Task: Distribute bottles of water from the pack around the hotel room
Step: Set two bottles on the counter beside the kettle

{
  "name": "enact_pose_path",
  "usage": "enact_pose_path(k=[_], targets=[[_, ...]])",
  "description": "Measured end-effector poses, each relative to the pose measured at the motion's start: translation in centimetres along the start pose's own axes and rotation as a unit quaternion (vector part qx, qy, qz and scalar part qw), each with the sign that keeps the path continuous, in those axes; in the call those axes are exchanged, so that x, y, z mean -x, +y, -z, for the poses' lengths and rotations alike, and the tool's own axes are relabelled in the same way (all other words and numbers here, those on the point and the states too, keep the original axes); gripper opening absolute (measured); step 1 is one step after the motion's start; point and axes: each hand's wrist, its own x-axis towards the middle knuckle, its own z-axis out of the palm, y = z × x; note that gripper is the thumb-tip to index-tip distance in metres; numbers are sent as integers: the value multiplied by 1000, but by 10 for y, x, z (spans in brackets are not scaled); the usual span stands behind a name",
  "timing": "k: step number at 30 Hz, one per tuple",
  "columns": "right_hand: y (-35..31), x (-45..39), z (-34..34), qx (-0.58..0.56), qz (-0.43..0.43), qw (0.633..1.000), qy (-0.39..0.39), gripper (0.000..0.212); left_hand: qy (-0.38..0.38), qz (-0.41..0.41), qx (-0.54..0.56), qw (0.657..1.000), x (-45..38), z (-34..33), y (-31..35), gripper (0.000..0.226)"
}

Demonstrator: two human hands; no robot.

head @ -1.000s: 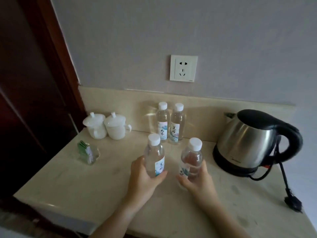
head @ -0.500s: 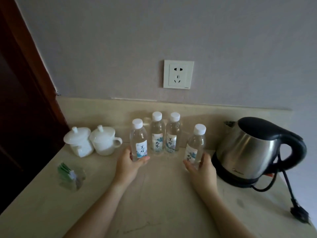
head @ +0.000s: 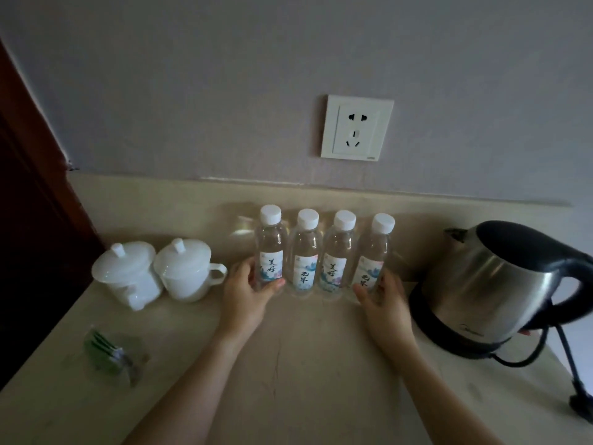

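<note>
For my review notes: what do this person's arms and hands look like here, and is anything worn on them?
Both arms are bare from the frame's bottom edge up to the wrists: no sleeves show. The left hand and the right hand carry no gloves, and no watch, bracelet or ring shows. The light is dim, so the fingers' nails cannot be made out.
</note>
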Motion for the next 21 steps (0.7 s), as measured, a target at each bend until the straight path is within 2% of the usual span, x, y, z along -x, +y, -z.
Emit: enact_pose_path(k=[5,15,21], targets=[[6,-4,-3,11,-4,1000,-4,32,-14,-31,-25,999,-3,0,-8,59],[13,-9,-9,-5,-22,1000,1,36,-5,-84,-85,993,-6,-1,-5,49],[9,-6,-9,-33,-18,999,-5,37,2,-82,-107,991,-3,-1,-1,47]])
